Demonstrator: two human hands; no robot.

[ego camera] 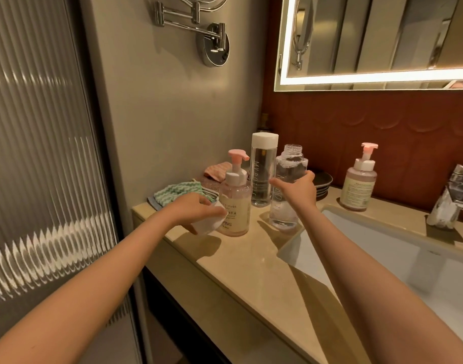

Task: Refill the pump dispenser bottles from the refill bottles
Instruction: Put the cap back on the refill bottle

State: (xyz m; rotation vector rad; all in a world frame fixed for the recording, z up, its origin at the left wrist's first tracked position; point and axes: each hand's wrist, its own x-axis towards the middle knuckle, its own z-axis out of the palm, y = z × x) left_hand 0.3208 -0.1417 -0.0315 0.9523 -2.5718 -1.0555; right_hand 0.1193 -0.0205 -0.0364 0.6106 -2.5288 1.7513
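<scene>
Two clear refill bottles stand on the beige counter (251, 258). The capped refill bottle (263, 169) stands at the back. The uncapped refill bottle (287, 190) stands in front of it, upright, and my right hand (298, 190) grips its middle. My left hand (196, 208) holds a white cap (206, 224) just left of a pump dispenser bottle (235, 203) with a pink pump head. A second pump dispenser bottle (359, 185) stands further right, behind the sink.
A white sink basin (382, 248) lies to the right, with a chrome tap (451, 198) at its far side. Folded cloths (183, 191) lie in the back left corner. Dark stacked dishes (322, 182) sit behind the bottles. A ribbed glass door (41, 153) is on the left.
</scene>
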